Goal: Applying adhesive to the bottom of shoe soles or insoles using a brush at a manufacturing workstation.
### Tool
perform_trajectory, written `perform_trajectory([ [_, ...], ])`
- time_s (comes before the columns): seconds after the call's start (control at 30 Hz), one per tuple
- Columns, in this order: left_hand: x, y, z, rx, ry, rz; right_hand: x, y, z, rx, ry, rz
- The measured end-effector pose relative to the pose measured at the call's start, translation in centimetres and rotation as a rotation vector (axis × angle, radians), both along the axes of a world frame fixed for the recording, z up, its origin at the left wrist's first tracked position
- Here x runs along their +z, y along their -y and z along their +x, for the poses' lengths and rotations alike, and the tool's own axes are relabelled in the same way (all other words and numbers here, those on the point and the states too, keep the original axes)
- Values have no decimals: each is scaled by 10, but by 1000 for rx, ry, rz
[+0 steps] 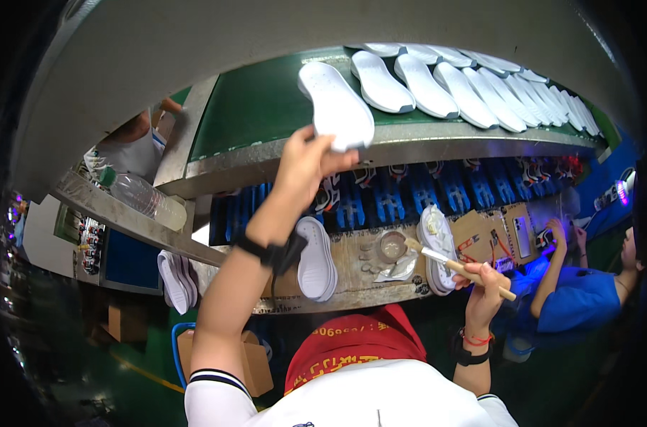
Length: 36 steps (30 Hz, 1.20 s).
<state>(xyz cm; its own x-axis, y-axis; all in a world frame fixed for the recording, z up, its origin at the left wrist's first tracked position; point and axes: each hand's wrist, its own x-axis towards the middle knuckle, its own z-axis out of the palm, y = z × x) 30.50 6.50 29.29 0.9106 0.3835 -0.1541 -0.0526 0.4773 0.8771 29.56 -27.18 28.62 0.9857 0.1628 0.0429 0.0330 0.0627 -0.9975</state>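
Note:
A white shoe sole (337, 107) is gripped at its near end by my left hand (310, 162), raised at the front edge of a green conveyor belt (256, 107). My right hand (484, 288) is closed round the wooden handle of a brush (448, 263). Its bristle end points left, close to a small round cup (392, 245) on the workbench (359, 290). Left of the cup lies a stack of white soles (315, 260). Beside the brush rests another stack of soles (437, 245), with crumpled whitish material on top.
Rows of white soles (423, 85) lie on the belt to the right. Blue shoe lasts (387, 203) line the shelf below. A green-capped bottle (144, 199) leans on the left rail. A co-worker in blue (580, 302) sits at right; another person (131, 146) is at left.

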Motion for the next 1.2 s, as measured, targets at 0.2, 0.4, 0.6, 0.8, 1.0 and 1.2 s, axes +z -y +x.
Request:
perform_trajectory([
  [0.2, -8, -23, 39, 273, 85, -178, -10, -7, -7, 105, -43, -23],
  [0.4, -135, 51, -114, 340, -190, 760, -27, -4, -16, 171, -103, -77],
  [0.6, -269, 57, -231, 167, -900, 865, -44, -9, -25, 217, -195, -121],
  [0.8, -232, 40, -230, 132, -699, 124, -47, -20, -29, 313, -232, -144],
  [1.0, -123, 73, -209, 145, -405, 6, -42, -33, -40, 420, -291, -78],
  [1.2, -82, 92, -191, 169, -379, 97, -33, -49, -42, 652, -108, -115],
])
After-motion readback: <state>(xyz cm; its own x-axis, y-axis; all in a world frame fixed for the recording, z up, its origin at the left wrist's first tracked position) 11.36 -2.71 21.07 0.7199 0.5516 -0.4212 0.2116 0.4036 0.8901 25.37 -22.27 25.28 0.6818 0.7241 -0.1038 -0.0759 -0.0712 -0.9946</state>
